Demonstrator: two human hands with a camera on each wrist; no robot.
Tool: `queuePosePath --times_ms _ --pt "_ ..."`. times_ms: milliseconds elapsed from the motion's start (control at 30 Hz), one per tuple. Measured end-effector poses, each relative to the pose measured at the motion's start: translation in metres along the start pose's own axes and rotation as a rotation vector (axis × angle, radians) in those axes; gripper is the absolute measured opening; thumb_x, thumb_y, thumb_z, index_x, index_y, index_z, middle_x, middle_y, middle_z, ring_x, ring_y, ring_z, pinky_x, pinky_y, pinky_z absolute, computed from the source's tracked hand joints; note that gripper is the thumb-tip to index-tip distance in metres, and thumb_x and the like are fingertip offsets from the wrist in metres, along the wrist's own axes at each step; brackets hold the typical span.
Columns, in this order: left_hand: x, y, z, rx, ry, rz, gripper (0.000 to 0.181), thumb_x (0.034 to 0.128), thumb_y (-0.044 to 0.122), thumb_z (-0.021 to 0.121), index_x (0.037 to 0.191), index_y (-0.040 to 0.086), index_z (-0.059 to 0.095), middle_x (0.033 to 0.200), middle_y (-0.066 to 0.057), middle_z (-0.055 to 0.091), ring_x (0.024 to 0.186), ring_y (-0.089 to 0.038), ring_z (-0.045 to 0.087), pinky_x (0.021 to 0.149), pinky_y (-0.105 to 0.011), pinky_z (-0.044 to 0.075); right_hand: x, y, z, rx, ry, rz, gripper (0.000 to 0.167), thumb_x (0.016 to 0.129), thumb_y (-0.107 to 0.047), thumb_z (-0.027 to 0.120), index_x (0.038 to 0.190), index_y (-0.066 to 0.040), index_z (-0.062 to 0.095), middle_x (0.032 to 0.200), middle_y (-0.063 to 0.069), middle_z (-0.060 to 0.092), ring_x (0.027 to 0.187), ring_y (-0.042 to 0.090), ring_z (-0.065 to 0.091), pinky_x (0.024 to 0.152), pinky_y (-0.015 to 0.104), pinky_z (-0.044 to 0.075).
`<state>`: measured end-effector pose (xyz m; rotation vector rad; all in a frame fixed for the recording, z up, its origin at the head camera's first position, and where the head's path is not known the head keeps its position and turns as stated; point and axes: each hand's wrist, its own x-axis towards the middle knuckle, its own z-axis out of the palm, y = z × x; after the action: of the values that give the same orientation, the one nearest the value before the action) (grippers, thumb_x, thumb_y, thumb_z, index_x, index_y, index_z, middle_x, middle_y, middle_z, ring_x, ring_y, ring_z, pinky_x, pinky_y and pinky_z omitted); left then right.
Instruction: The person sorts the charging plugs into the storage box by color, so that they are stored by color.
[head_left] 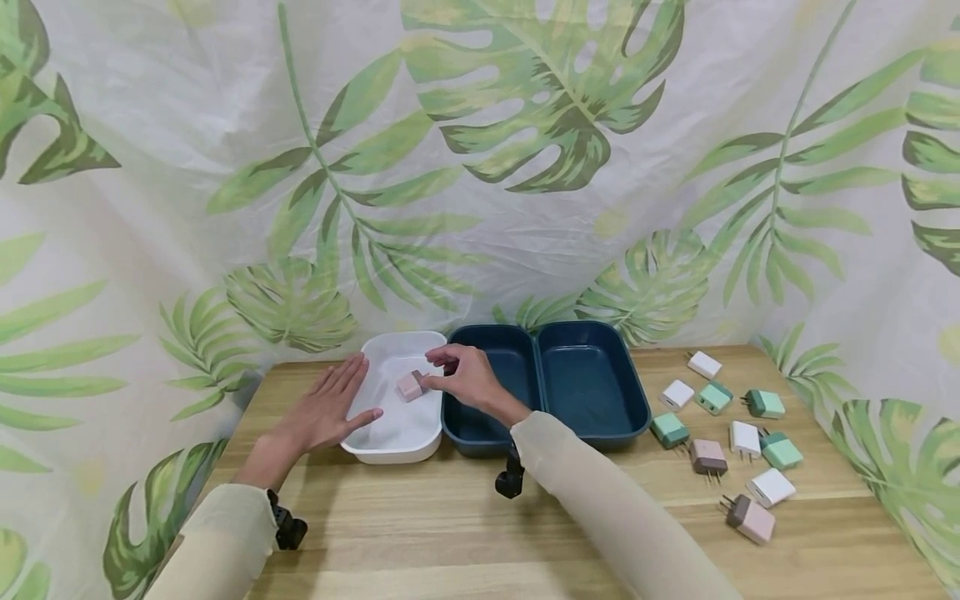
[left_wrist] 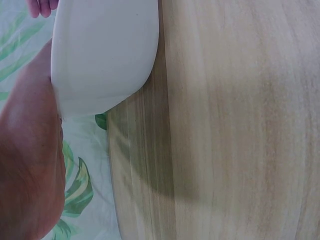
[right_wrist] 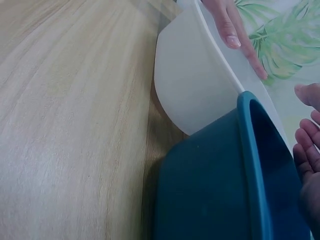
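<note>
While our left hand (head_left: 330, 410), thumb spread, braces the tray (head_left: 401, 429) near the table's (head_left: 375, 533) back-left corner, our right hand (head_left: 474, 382), fingers parted, should go easy around the charger (head_left: 410, 386).

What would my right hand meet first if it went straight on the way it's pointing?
Probably the pink-and-brown wall charger, seen against the white tray just beyond the thumb of your right hand. Height is hard to judge here, so the hand might pass above it.
</note>
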<state>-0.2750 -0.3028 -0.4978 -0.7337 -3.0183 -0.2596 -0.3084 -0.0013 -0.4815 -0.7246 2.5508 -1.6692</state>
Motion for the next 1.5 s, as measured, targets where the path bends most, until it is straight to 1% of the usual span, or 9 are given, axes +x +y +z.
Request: queuePosePath --times_ms 133,300,433,667,967,1100,1200,1400,1500 --pt "0.000 -0.001 0.000 -0.008 0.011 0.006 0.098 0.1039 0.063 0.053 0.167 -0.003 0.018 0.175 -0.023 0.015 0.161 -0.044 0.016 0.128 -0.064 0.014 -0.004 -0.004 -0.004 0.002 -0.021 0.003 0.041 0.092 -0.018 0.085 0.129 -0.006 0.075 0.126 0.014 0.075 0.115 0.038 0.069 0.098 0.039 0.059" --pt "0.000 -0.001 0.000 0.013 -0.023 -0.008 0.098 0.1043 0.064 0.051 0.168 -0.003 0.017 0.176 -0.022 0.012 0.162 -0.042 0.013 0.129 -0.062 0.013 -0.010 -0.009 -0.011 0.023 -0.051 -0.012 0.042 0.091 -0.018 0.086 0.130 -0.006 0.075 0.126 0.012 0.075 0.116 0.039 0.068 0.099 0.042 0.059" --pt "0.001 -0.002 -0.001 0.029 -0.043 -0.021 0.098 0.1048 0.065 0.049 0.168 -0.002 0.015 0.176 -0.022 0.010 0.163 -0.041 0.010 0.129 -0.062 0.011 -0.014 -0.013 -0.018 0.024 -0.071 -0.037 0.043 0.090 -0.017 0.087 0.130 -0.006 0.074 0.125 0.011 0.076 0.113 0.036 0.070 0.098 0.043 0.059" --pt "-0.001 0.000 0.003 0.007 0.003 -0.004 0.099 0.1040 0.063 0.052 0.167 -0.004 0.018 0.175 -0.024 0.014 0.161 -0.044 0.016 0.128 -0.063 0.014 -0.029 -0.017 -0.031 0.001 -0.108 -0.080 0.044 0.090 -0.020 0.087 0.130 -0.007 0.075 0.125 0.012 0.076 0.111 0.031 0.070 0.098 0.043 0.058" --pt "-0.001 0.001 -0.001 0.005 0.002 -0.003 0.099 0.1036 0.063 0.054 0.167 -0.004 0.018 0.175 -0.025 0.014 0.162 -0.043 0.014 0.128 -0.063 0.013 -0.052 -0.020 -0.048 0.018 -0.160 -0.152 0.045 0.090 -0.018 0.086 0.131 -0.005 0.074 0.127 0.013 0.075 0.113 0.039 0.069 0.100 0.054 0.056" --pt "-0.001 0.001 -0.002 -0.001 -0.006 -0.002 0.099 0.1039 0.063 0.053 0.167 -0.004 0.018 0.175 -0.025 0.013 0.162 -0.044 0.013 0.128 -0.063 0.013 -0.061 -0.026 -0.055 0.021 -0.186 -0.160 0.046 0.090 -0.017 0.087 0.131 -0.004 0.073 0.128 0.011 0.075 0.112 0.035 0.069 0.100 0.054 0.056" --pt "-0.001 0.002 -0.003 0.006 -0.026 -0.016 0.099 0.1043 0.063 0.052 0.168 -0.003 0.016 0.176 -0.023 0.011 0.163 -0.042 0.011 0.129 -0.061 0.011 -0.068 -0.030 -0.061 0.003 -0.206 -0.171 0.046 0.089 -0.018 0.087 0.131 -0.004 0.074 0.126 0.010 0.075 0.111 0.029 0.069 0.100 0.050 0.057" --pt "0.000 0.001 -0.003 0.022 -0.047 -0.025 0.099 0.1048 0.064 0.050 0.168 -0.003 0.014 0.177 -0.022 0.008 0.163 -0.040 0.008 0.130 -0.060 0.008 -0.083 -0.035 -0.074 0.012 -0.252 -0.155 0.047 0.090 -0.019 0.087 0.132 -0.003 0.073 0.129 0.013 0.074 0.116 0.038 0.068 0.104 0.049 0.056" --pt "0.000 0.000 -0.002 0.024 -0.049 -0.028 0.098 0.1050 0.063 0.050 0.168 -0.003 0.014 0.177 -0.021 0.007 0.163 -0.040 0.008 0.130 -0.059 0.007 -0.091 -0.038 -0.081 0.030 -0.269 -0.137 0.048 0.090 -0.019 0.087 0.133 -0.003 0.072 0.131 0.011 0.074 0.117 0.035 0.068 0.105 0.048 0.055"
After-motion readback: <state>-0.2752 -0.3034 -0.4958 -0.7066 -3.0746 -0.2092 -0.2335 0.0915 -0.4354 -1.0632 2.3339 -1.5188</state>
